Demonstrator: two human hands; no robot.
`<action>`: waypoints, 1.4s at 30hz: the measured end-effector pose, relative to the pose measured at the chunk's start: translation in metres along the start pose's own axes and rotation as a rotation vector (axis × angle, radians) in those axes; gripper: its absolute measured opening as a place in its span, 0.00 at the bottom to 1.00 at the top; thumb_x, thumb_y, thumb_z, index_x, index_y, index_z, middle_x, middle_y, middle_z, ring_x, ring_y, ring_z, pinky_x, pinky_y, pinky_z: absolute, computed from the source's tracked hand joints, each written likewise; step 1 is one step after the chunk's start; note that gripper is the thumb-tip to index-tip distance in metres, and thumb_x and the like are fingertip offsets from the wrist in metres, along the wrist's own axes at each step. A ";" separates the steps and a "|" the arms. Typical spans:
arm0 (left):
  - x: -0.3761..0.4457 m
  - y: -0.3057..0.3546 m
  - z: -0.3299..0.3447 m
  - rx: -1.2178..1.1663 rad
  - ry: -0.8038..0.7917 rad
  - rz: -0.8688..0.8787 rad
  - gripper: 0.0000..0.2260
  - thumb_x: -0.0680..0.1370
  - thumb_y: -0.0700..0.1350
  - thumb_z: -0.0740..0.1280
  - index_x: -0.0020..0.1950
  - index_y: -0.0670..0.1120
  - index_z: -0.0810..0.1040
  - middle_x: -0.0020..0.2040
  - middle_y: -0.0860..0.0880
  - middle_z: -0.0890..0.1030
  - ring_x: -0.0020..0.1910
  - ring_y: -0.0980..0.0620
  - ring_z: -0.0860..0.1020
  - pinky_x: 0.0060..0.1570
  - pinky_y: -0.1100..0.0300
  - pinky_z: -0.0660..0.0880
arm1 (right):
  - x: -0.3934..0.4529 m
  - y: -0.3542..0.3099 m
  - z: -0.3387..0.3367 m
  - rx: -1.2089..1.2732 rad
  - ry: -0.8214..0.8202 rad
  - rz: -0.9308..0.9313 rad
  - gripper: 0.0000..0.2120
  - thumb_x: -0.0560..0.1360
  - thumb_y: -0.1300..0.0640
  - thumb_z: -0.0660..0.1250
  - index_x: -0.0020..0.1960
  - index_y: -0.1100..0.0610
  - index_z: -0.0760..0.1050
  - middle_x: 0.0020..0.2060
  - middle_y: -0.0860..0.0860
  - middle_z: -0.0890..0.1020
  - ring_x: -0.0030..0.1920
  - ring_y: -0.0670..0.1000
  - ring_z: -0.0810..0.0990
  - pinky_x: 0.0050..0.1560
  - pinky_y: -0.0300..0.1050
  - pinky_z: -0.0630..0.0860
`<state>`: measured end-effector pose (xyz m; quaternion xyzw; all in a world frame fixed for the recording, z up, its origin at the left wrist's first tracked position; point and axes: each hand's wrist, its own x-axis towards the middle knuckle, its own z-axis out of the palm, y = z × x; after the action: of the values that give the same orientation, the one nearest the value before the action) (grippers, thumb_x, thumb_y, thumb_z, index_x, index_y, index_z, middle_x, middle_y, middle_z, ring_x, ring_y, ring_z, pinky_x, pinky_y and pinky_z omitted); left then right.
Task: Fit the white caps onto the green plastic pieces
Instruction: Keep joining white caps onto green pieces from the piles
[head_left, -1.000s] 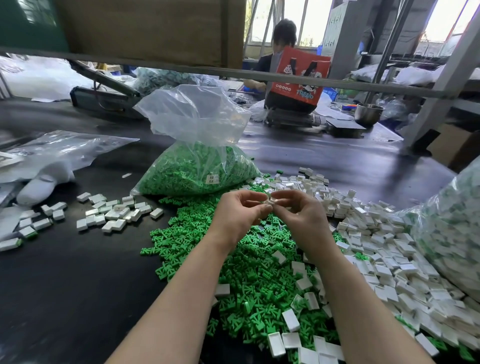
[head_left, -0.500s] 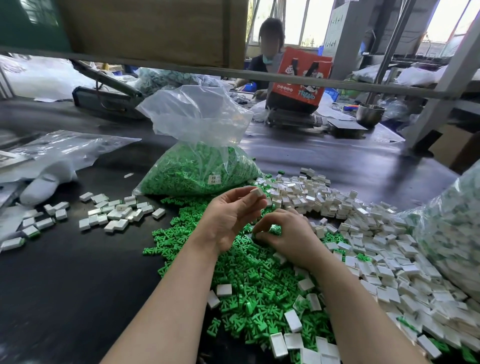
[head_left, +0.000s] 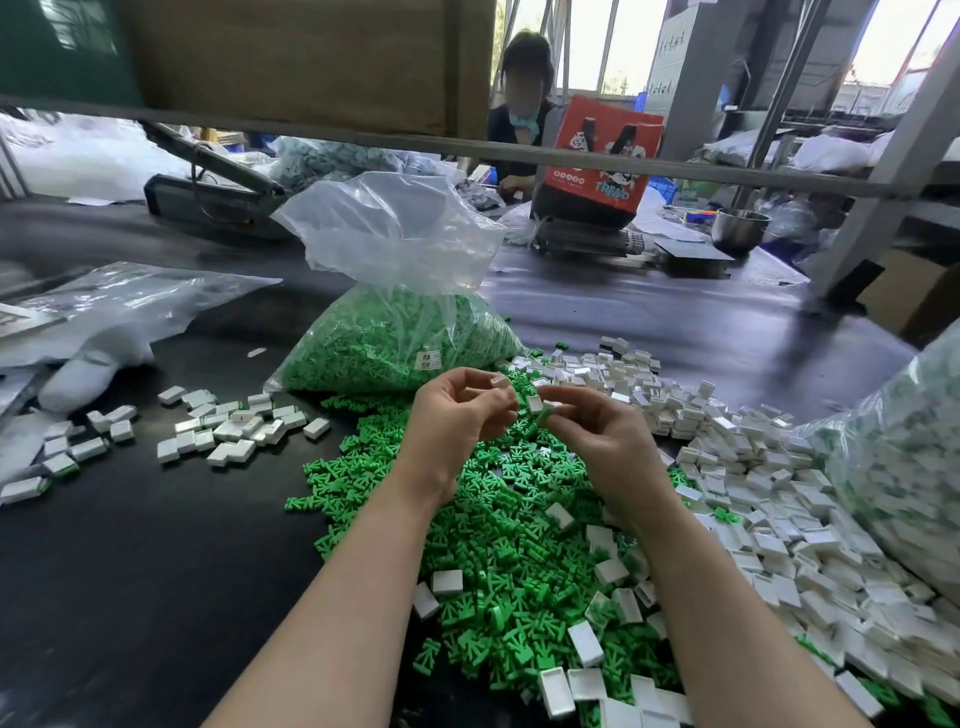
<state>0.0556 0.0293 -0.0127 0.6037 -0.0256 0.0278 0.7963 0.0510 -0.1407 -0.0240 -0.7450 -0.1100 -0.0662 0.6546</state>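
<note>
My left hand (head_left: 457, 421) is raised over the loose green plastic pieces (head_left: 498, 530) and pinches a white cap (head_left: 501, 382) at its fingertips. A little to the right, my right hand (head_left: 608, 441) pinches one green piece (head_left: 545, 417) between thumb and fingers, its tip pointing toward the left hand. The two hands are close but apart. Loose white caps (head_left: 753, 467) are heaped to the right of the green heap, with some scattered over it.
A clear bag of green pieces (head_left: 395, 338) stands behind the hands. A small group of capped white pieces (head_left: 234, 426) lies at the left. A large filled bag (head_left: 909, 467) bulges at the right edge. A person sits across the dark table (head_left: 130, 545).
My right hand dropped from the left hand into the green heap, then rose with a green piece pinched in it. My left hand stayed raised with the white cap.
</note>
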 end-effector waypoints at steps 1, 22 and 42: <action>0.000 -0.001 0.001 0.066 -0.009 0.032 0.02 0.75 0.36 0.71 0.47 0.41 0.81 0.40 0.45 0.84 0.37 0.53 0.82 0.37 0.64 0.79 | 0.000 -0.001 -0.001 0.045 0.018 -0.001 0.11 0.76 0.67 0.69 0.55 0.56 0.81 0.46 0.51 0.86 0.48 0.47 0.84 0.49 0.33 0.78; -0.003 -0.012 0.017 0.405 -0.111 0.151 0.08 0.76 0.39 0.72 0.54 0.40 0.83 0.38 0.54 0.84 0.35 0.64 0.81 0.39 0.70 0.76 | 0.001 0.003 -0.003 0.187 0.152 -0.050 0.03 0.73 0.62 0.73 0.46 0.55 0.83 0.40 0.49 0.86 0.41 0.44 0.84 0.42 0.33 0.77; -0.002 -0.015 0.012 0.485 -0.085 0.192 0.05 0.76 0.39 0.72 0.42 0.49 0.82 0.38 0.44 0.84 0.41 0.43 0.83 0.47 0.48 0.81 | 0.001 0.005 -0.005 -0.057 0.083 -0.033 0.01 0.74 0.60 0.73 0.45 0.56 0.82 0.39 0.52 0.85 0.41 0.48 0.84 0.44 0.38 0.79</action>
<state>0.0549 0.0142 -0.0239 0.7725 -0.1088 0.0829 0.6201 0.0533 -0.1465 -0.0274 -0.7581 -0.0931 -0.1110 0.6358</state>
